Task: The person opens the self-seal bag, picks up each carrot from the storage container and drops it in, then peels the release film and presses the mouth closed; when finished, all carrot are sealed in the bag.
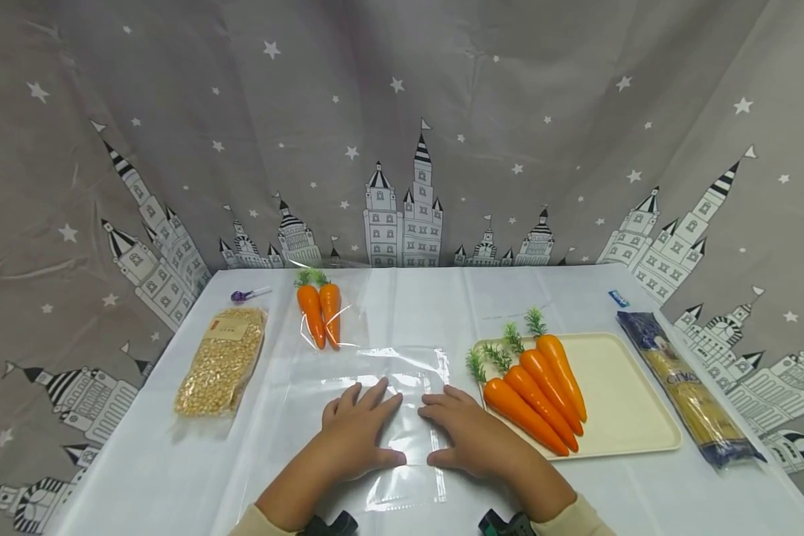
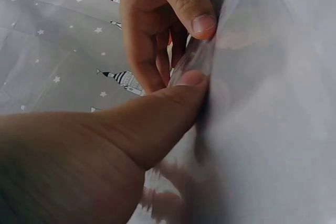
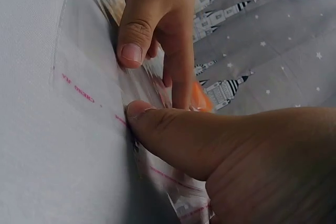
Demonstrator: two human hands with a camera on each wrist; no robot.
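A clear, flat plastic bag [image 1: 402,372] lies on the white table in front of me. My left hand [image 1: 362,428] and right hand [image 1: 470,433] rest on it side by side, fingers stretched out, thumbs pointing at each other. In the left wrist view my left thumb [image 2: 168,108] presses the bag's film [image 2: 252,77], with the right hand's thumb [image 2: 191,9] just above. The right wrist view shows my right thumb [image 3: 173,135] on the bag's red-lined edge [image 3: 84,90], facing the left hand [image 3: 157,19]. Several orange carrots [image 1: 536,387] lie on a cream tray [image 1: 623,402] right of my right hand.
Two carrots in a clear bag [image 1: 320,313] lie at the back, left of centre. A packet of yellow kernels [image 1: 222,361] is at the left, with a purple clip [image 1: 248,295] behind it. A blue pasta packet [image 1: 690,391] lies at the right edge. A grey starred curtain surrounds the table.
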